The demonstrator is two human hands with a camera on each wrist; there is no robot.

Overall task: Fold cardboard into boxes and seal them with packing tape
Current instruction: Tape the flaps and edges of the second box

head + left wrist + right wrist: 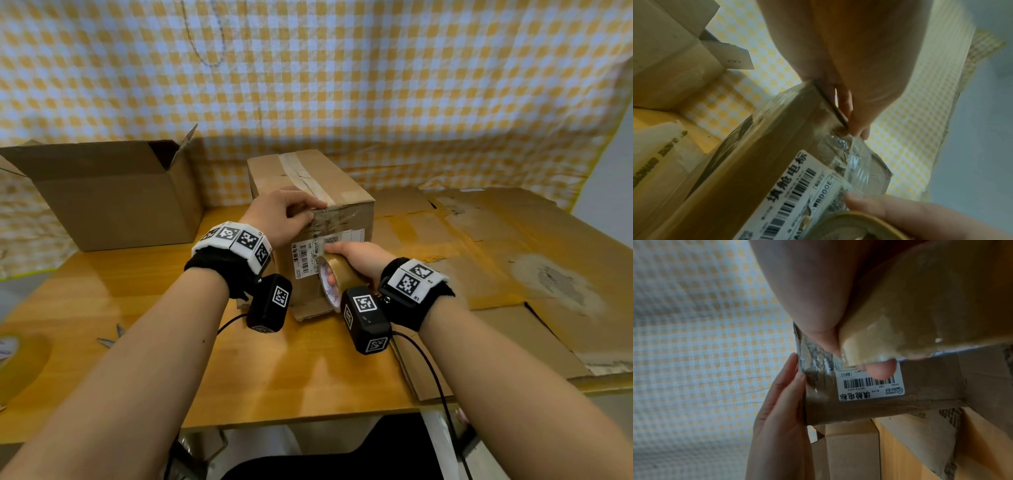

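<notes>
A closed brown cardboard box (pixel 346 202) stands mid-table with old tape along its top and a white shipping label (pixel 318 253) on its near face. My left hand (pixel 287 214) lies over the top front edge, and its fingers (pixel 846 105) press clear tape (pixel 857 159) down at the corner. My right hand (pixel 359 258) grips a brown packing tape roll (pixel 337 277) and holds it against the near face, just below the label's top. In the right wrist view the roll (pixel 910 313) fills the upper right, with one fingertip (pixel 881 369) on the label (pixel 869 386).
An open empty cardboard box (pixel 113 195) stands at the back left. Flattened cardboard sheets (pixel 496 257) cover the table's right side. Scissors (pixel 113 337) lie at the left on the wooden table (pixel 274 370). A yellow checked cloth (pixel 342 85) hangs behind.
</notes>
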